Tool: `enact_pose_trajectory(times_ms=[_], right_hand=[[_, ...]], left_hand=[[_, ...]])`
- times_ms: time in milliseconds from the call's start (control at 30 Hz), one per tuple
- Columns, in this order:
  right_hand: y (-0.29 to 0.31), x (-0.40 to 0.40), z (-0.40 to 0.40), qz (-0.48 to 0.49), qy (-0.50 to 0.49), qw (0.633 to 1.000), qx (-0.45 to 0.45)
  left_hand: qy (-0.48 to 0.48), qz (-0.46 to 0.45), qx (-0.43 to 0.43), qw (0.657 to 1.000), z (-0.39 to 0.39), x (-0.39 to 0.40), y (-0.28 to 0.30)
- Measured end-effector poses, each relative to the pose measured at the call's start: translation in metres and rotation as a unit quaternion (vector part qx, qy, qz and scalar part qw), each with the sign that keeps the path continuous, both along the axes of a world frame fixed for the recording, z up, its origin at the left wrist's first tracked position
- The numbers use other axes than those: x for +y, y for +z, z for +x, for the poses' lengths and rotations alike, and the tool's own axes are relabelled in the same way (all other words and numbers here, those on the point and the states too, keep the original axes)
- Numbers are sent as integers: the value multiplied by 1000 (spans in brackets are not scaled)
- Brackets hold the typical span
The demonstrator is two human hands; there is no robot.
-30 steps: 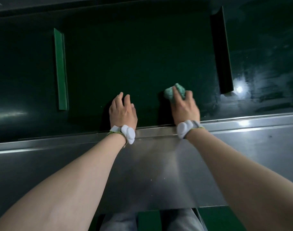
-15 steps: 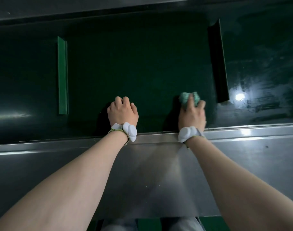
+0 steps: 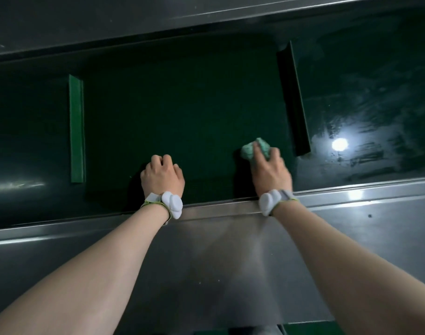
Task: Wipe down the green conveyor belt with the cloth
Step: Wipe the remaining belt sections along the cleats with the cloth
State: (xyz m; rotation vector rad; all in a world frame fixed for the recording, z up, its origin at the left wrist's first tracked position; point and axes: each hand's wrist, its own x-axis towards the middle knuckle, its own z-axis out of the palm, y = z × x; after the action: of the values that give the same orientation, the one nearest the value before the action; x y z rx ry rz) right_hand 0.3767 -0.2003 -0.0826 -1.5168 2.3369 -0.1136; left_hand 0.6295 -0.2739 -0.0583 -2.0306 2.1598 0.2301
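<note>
The right hand (image 3: 269, 171) presses a bunched green cloth (image 3: 255, 149) onto the green conveyor belt (image 3: 182, 112), fingers curled over it; the left hand (image 3: 163, 177) rests knuckled on the belt, fingers curled, holding nothing; a raised cleat (image 3: 293, 102) stands just right of the cloth

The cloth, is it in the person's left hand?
No, the right hand presses the crumpled cloth on the belt; the left hand holds nothing.
</note>
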Motion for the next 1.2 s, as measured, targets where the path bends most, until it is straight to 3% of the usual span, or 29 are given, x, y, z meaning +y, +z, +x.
enact_pose_trajectory(times_ms=[133,267,500,667,933,1067,1200], right_hand=[[-1,11,-40,-28,-93,995,6],[-1,3,3,-33,-171,985,5],[-3,-19,144,27,69,995,-72],[1,-17,121,17,126,991,-42],[-3,15,-35,4,-122,992,28],[-7,1,-5,-15,-235,972,28],[0,-8,49,-5,-185,983,1]], left_hand=[[9,17,-1,1000,1,-3,4],[2,40,-10,999,3,-8,8],[-5,10,-5,1000,6,-8,-1],[-24,27,-4,999,9,-11,7],[-17,50,4,999,15,-19,10],[-21,44,7,999,22,-28,6],[-28,43,4,999,15,-38,9]])
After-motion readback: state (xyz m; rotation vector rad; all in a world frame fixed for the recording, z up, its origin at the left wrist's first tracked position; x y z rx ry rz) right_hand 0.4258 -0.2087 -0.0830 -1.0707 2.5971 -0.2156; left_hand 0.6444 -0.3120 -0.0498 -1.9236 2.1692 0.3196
